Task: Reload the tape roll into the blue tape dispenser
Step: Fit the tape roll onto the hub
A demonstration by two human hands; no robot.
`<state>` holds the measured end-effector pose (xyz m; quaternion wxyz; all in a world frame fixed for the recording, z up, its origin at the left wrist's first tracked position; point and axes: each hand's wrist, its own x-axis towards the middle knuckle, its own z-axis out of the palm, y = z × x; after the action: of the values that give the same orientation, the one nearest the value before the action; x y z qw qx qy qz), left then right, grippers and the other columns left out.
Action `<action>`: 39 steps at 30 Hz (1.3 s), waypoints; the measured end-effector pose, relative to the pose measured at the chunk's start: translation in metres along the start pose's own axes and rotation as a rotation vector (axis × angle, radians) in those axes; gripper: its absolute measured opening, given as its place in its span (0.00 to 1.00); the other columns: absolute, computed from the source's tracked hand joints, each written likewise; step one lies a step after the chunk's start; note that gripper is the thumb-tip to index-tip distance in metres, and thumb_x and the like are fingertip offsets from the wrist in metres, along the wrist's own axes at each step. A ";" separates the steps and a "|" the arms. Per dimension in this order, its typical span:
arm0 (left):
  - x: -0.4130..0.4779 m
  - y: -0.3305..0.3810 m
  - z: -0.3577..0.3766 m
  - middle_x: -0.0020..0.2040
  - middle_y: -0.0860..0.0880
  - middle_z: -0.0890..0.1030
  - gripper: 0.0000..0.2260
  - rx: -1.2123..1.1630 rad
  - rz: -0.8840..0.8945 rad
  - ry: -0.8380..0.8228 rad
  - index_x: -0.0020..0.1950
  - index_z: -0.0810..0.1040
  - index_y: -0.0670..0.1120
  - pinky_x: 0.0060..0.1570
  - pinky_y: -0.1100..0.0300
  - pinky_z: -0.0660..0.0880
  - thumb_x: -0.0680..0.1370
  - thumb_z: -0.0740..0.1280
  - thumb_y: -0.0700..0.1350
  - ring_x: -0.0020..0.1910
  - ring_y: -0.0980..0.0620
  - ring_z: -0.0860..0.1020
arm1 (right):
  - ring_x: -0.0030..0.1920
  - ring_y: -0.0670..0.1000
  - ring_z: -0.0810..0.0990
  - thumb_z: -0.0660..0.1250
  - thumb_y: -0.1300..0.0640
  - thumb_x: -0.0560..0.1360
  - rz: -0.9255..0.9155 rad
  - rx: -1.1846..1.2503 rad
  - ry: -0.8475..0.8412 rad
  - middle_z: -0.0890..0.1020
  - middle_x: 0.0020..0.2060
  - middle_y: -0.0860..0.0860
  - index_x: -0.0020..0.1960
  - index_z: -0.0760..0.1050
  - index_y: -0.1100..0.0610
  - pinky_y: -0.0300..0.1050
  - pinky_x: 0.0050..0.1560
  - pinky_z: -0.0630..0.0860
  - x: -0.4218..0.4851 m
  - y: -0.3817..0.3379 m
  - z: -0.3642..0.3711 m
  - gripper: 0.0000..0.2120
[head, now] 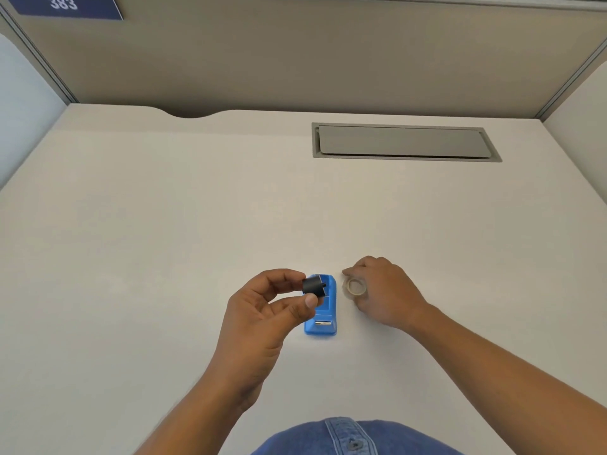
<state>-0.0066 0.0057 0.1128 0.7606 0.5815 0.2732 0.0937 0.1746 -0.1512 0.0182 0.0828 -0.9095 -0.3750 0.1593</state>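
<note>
The blue tape dispenser lies on the white desk, its metal cutter toward me. My left hand pinches a small black spool hub between thumb and fingers, holding it just above the dispenser's far end. Right of the dispenser, my right hand curls around a clear tape roll, which stands on edge on the desk with its hole facing the dispenser. Fingers cover the roll's far side.
A grey cable hatch is set flush into the desk at the back right. Beige partition walls enclose the desk on three sides. A denim shirt shows at the bottom edge.
</note>
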 end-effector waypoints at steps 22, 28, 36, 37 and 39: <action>-0.040 0.019 0.008 0.46 0.50 0.87 0.13 0.127 0.171 -0.075 0.46 0.84 0.54 0.43 0.61 0.79 0.70 0.76 0.35 0.42 0.50 0.84 | 0.54 0.53 0.83 0.78 0.61 0.66 -0.177 1.064 0.215 0.84 0.53 0.46 0.57 0.80 0.47 0.38 0.52 0.78 -0.115 -0.089 -0.091 0.22; -0.047 0.021 0.008 0.41 0.48 0.87 0.12 0.113 0.187 -0.114 0.48 0.86 0.54 0.42 0.65 0.78 0.66 0.77 0.44 0.39 0.51 0.84 | 0.54 0.51 0.83 0.78 0.62 0.68 -0.186 1.081 0.195 0.83 0.53 0.45 0.60 0.80 0.50 0.37 0.52 0.78 -0.121 -0.094 -0.093 0.22; -0.051 0.019 0.008 0.47 0.51 0.87 0.11 0.045 0.187 -0.097 0.50 0.85 0.54 0.43 0.63 0.79 0.69 0.74 0.46 0.44 0.50 0.85 | 0.48 0.54 0.85 0.80 0.55 0.62 -0.128 1.166 0.259 0.86 0.48 0.50 0.51 0.79 0.53 0.39 0.48 0.81 -0.122 -0.099 -0.092 0.19; -0.051 0.018 0.007 0.47 0.50 0.87 0.10 0.037 0.181 -0.090 0.50 0.85 0.53 0.42 0.62 0.80 0.69 0.74 0.45 0.45 0.50 0.85 | 0.48 0.54 0.86 0.80 0.55 0.62 -0.120 1.175 0.263 0.86 0.48 0.50 0.49 0.79 0.53 0.40 0.47 0.81 -0.122 -0.099 -0.092 0.18; -0.051 0.016 0.006 0.46 0.50 0.88 0.08 0.045 0.173 -0.082 0.49 0.85 0.51 0.43 0.61 0.80 0.73 0.74 0.40 0.45 0.49 0.85 | 0.47 0.54 0.86 0.81 0.56 0.63 -0.120 1.175 0.266 0.87 0.48 0.49 0.45 0.79 0.51 0.41 0.47 0.81 -0.121 -0.098 -0.092 0.15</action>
<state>-0.0428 -0.0180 0.1443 0.7468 0.6233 0.1927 0.1287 0.0614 -0.1705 0.1582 0.6260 -0.7011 -0.2613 0.2199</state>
